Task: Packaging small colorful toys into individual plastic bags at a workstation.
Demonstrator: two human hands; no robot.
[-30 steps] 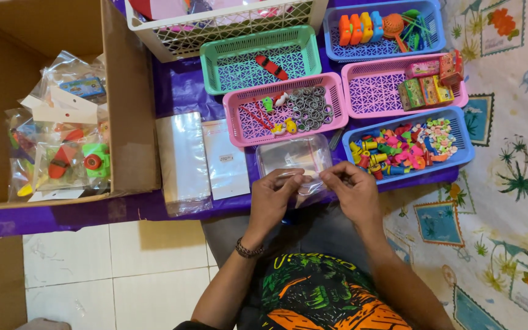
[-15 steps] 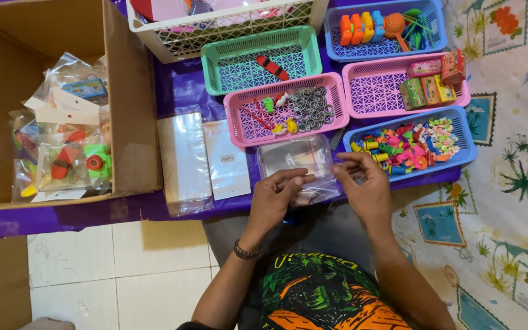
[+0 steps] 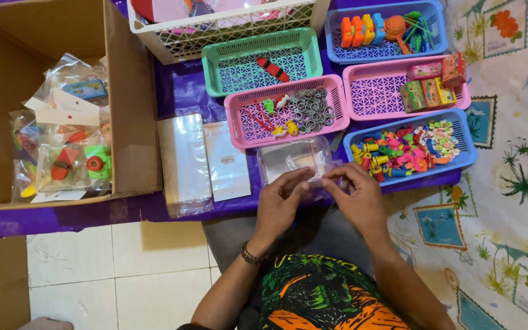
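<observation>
Working a clear plastic bag [image 3: 293,160] open just below the pink basket [image 3: 337,104], I see left hand [image 3: 281,205] and right hand [image 3: 355,198] each pinching its near edge; filling from the blue basket [image 3: 467,153] probably needs the mouth spread wider.

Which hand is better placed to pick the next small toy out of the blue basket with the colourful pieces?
Probably the right hand: it sits just below the blue basket. The left hand is farther over, gripping the clear bag.
</observation>
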